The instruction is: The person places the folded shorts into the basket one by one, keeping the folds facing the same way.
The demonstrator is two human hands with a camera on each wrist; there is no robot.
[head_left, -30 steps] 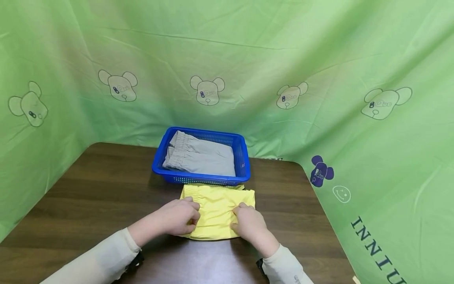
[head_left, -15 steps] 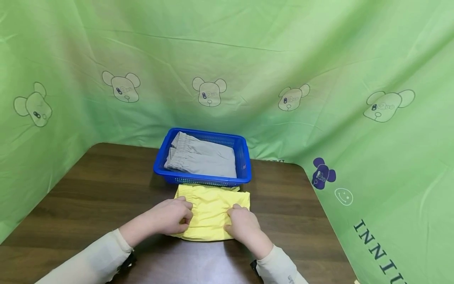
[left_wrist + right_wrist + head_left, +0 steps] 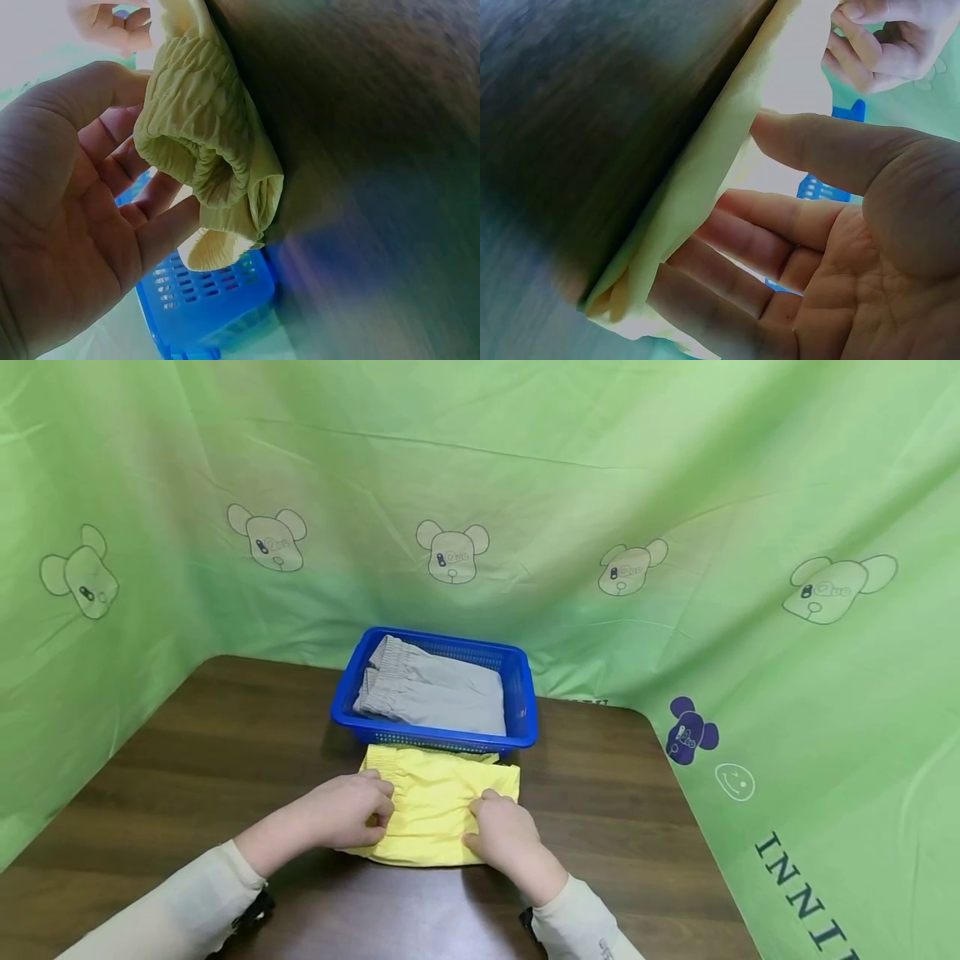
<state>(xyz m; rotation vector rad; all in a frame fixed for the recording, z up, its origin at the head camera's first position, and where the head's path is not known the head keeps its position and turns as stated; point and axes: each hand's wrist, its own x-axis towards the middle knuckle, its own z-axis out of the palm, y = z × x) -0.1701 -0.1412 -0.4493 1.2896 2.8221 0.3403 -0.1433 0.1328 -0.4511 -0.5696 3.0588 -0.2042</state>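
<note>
Folded yellow pants (image 3: 427, 814) with a gathered elastic waistband lie flat on the table. My left hand (image 3: 347, 810) touches the waistband end with its thumb and fingertips. At the opposite end, the fingertips of my right hand (image 3: 512, 837) rest on the cloth. Horizontal creases run between the two hands. In the left wrist view, the waistband opening of the pants (image 3: 199, 124) faces the camera, and the left hand (image 3: 67, 202) has its fingers spread apart. The right wrist view shows the right hand (image 3: 877, 240) with fingers extended to the cloth, fingertips partly hidden.
A blue plastic basket (image 3: 435, 739) stands just behind the yellow pants. Folded grey pants (image 3: 450, 697) lie in it. The brown wooden table (image 3: 622, 827) runs to both sides. Behind and around it hangs a green curtain (image 3: 555, 468) printed with bear heads.
Both hands and the yellow pants have slid left along the table relative to the basket. The view has shifted slightly, while the basket keeps its place on the table.
</note>
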